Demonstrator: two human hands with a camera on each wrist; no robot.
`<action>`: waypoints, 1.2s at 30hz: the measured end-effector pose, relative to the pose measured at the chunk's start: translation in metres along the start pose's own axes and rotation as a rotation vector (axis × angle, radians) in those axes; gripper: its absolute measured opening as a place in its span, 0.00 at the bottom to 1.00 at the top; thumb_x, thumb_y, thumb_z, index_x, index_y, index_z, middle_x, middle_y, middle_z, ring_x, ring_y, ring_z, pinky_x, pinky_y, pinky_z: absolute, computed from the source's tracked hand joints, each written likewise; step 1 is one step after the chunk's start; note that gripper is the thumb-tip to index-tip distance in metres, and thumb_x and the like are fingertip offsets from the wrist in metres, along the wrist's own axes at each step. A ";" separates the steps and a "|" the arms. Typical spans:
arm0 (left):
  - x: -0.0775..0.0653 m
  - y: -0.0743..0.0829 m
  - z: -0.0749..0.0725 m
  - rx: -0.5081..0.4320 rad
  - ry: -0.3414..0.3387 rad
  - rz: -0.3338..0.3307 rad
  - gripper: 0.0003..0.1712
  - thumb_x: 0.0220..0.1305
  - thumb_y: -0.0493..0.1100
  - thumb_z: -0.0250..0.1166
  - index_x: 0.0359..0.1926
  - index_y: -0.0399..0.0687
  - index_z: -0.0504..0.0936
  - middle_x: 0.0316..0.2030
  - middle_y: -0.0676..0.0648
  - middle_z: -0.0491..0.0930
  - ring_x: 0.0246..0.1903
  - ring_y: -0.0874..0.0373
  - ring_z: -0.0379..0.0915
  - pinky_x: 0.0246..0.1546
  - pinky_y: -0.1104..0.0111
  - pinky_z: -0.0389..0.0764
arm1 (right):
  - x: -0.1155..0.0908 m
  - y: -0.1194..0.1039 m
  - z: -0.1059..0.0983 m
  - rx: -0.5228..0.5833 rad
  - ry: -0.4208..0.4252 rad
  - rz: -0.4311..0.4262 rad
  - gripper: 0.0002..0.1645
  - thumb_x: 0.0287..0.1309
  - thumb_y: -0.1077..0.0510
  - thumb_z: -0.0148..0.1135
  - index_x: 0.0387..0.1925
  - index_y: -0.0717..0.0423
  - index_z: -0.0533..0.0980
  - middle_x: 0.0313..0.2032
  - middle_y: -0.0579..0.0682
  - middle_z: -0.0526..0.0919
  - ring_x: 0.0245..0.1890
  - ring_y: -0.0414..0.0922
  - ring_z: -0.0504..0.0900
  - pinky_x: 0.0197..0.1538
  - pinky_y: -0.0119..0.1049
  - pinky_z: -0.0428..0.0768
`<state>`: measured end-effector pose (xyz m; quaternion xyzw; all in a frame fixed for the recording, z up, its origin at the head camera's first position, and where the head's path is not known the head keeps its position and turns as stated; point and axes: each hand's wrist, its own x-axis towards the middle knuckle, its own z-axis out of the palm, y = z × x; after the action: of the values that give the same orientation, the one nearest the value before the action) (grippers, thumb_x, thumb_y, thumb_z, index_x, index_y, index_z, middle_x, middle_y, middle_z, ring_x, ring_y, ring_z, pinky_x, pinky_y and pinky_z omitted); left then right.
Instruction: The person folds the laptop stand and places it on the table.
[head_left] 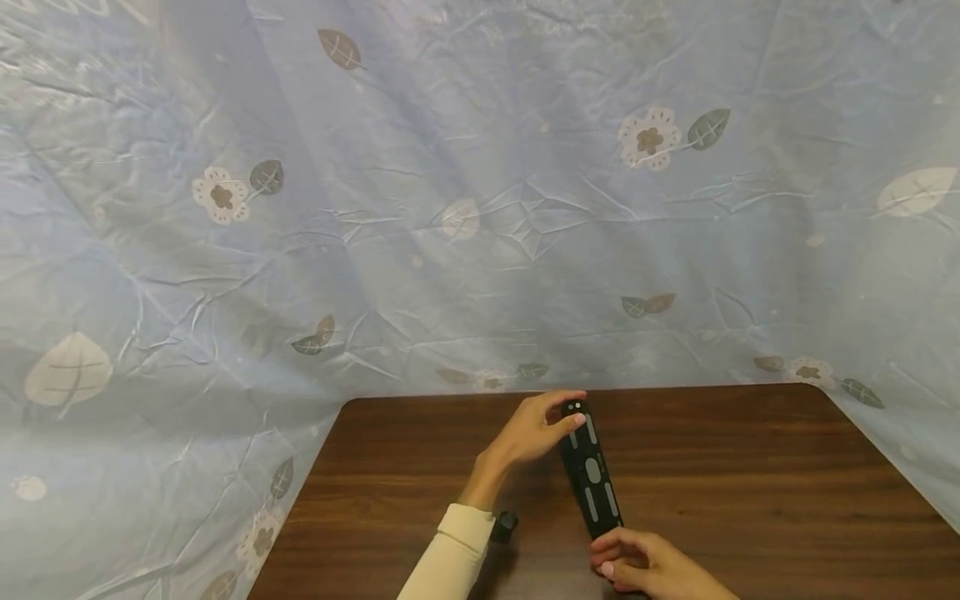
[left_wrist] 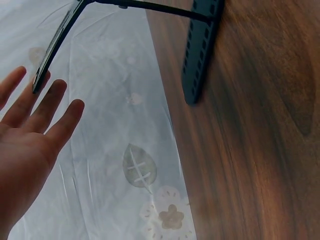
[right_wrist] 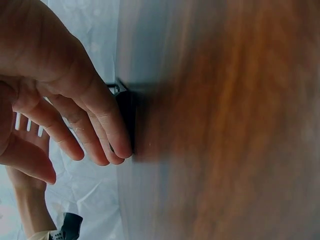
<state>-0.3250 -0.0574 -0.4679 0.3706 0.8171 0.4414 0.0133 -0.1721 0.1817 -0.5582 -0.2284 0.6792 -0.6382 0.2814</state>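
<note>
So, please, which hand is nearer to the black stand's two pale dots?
The left hand is just beside the dots; the right hand is at the opposite end of the black stand.

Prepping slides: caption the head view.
Left grip and right grip at opposite ends of a black stand over a wooden table.

This is a small place closed off by a wrinkled, slightly shiny pale-blue sheet (head_left: 525,125), which stands behind a brown wood-grain table (head_left: 750,467) and along its two sides. Printed flowers (head_left: 649,139) and leaves (head_left: 340,48) give it a homely look, but whether it is a home, I cannot tell surely.
</note>
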 end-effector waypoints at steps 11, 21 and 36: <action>-0.012 0.003 -0.005 -0.034 0.040 -0.029 0.29 0.80 0.54 0.63 0.75 0.50 0.77 0.72 0.49 0.79 0.71 0.53 0.76 0.71 0.60 0.81 | -0.007 -0.007 -0.005 0.035 0.077 0.060 0.27 0.82 0.57 0.56 0.67 0.78 0.69 0.59 0.64 0.83 0.60 0.53 0.84 0.59 0.47 0.90; -0.019 0.004 -0.009 -0.064 0.059 -0.025 0.29 0.80 0.51 0.65 0.75 0.49 0.76 0.71 0.46 0.80 0.72 0.51 0.76 0.72 0.54 0.79 | -0.011 -0.005 -0.016 -0.031 0.103 0.061 0.26 0.81 0.58 0.58 0.66 0.76 0.70 0.59 0.64 0.84 0.60 0.59 0.84 0.55 0.50 0.91; -0.035 0.007 -0.015 -0.037 0.068 -0.031 0.31 0.80 0.53 0.64 0.77 0.49 0.74 0.74 0.45 0.77 0.73 0.50 0.74 0.75 0.57 0.77 | -0.012 -0.002 -0.043 -0.088 0.090 0.011 0.25 0.82 0.57 0.56 0.65 0.76 0.72 0.58 0.66 0.84 0.52 0.46 0.89 0.51 0.42 0.92</action>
<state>-0.3012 -0.0875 -0.4641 0.3423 0.8146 0.4682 -0.0006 -0.1922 0.2214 -0.5545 -0.2079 0.7198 -0.6157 0.2440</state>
